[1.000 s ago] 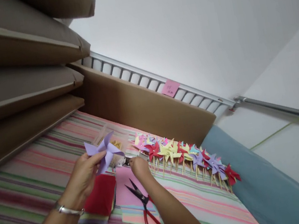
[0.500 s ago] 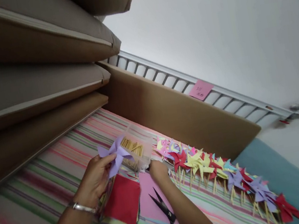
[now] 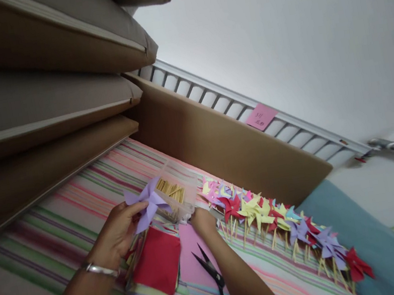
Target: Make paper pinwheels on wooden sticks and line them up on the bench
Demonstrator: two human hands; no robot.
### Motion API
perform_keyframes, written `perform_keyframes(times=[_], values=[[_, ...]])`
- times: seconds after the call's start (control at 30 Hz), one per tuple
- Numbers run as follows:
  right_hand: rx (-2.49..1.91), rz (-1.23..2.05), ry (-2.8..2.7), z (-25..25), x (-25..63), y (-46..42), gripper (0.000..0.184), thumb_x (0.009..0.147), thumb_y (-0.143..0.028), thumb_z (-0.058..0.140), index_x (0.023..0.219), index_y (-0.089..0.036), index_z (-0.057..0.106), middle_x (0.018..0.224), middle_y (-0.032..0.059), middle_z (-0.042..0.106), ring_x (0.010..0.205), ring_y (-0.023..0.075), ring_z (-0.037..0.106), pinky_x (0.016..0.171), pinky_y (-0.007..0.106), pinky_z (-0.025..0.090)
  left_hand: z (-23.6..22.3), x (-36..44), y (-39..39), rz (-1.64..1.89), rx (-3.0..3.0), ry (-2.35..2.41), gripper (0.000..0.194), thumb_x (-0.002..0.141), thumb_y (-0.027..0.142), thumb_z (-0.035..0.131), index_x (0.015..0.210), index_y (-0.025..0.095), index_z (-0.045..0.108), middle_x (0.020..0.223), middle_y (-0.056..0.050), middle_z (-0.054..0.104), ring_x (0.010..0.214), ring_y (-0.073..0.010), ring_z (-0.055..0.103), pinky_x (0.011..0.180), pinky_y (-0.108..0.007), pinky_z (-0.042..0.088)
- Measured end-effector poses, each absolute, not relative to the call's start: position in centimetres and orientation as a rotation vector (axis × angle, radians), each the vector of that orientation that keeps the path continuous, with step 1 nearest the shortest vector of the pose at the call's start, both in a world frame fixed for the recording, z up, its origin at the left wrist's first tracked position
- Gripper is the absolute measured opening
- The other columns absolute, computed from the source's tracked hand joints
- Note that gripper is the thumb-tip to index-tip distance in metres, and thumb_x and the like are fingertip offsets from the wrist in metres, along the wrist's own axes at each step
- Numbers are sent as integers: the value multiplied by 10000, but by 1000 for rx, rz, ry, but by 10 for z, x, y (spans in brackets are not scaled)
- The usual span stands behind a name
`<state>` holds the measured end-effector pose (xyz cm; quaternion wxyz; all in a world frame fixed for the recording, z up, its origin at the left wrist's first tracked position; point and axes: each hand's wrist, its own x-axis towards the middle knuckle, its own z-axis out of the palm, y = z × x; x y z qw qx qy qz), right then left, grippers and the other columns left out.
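Purp. pinwheel (image 3: 149,203) nr stick box (image 3: 188,188)

A domestic room is suggested by stacked grey-brown fabric cushions (image 3: 41,98), a multicoloured striped cloth (image 3: 61,220) and plain white walls (image 3: 293,25).

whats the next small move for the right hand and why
Perhaps take a stick from the clear box with the right hand: it is close by, and the purple pinwheel in the left hand shows no stick, unlike the row of pinwheels.
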<state>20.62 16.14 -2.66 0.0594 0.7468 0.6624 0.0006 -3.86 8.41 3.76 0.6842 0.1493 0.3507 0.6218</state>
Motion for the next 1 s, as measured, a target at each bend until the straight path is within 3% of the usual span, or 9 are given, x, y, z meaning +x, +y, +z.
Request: perform_keyframes(times=[0.13, 0.3, 0.53, 0.8, 1.0], values=[[2242, 42, 2008, -22, 210, 161, 219, 932, -322, 549, 1035, -145, 628, 1018, 63, 665, 891, 187, 649, 785, 372, 531, 38, -38, 84, 1374, 361, 819, 126, 686, 1, 646, 636, 94, 713, 599, -66, 720, 524, -151, 656, 499, -193, 537], [2216, 138, 2114, -10, 214, 149, 245, 917, -167, 443, 925, -144, 687, 946, 133, 715, 882, 238, 677, 695, 304, 455, 40, -36, 82, 1353, 377, 758, 190, 705, -11, 621, 614, 126, 717, 565, -48, 712, 500, -150, 649, 522, -203, 558], [2063, 40, 2324, -17, 215, 82, 179, 882, -237, 522, 865, -231, 701, 908, 27, 727, 846, 164, 656, 690, 231, 390, 39, -32, 81, 1317, 385, 784, 141, 680, 1, 646, 636, 116, 715, 591, -60, 723, 529, -152, 660, 527, -195, 558], [1995, -37, 2369, -26, 218, 65, 187, 895, -231, 523, 891, -214, 710, 921, 62, 708, 902, 198, 628, 789, 268, 385, 35, -27, 78, 1304, 455, 815, 54, 628, 61, 711, 615, 112, 700, 572, -46, 708, 502, -146, 638, 497, -206, 543], [2100, -102, 2337, -26, 219, 61, 264, 928, -167, 447, 991, -203, 700, 1003, 60, 702, 953, 164, 624, 808, 214, 396, 31, -28, 81, 1313, 443, 813, 89, 617, 52, 713, 679, 116, 719, 596, -57, 717, 509, -145, 639, 507, -197, 537]])
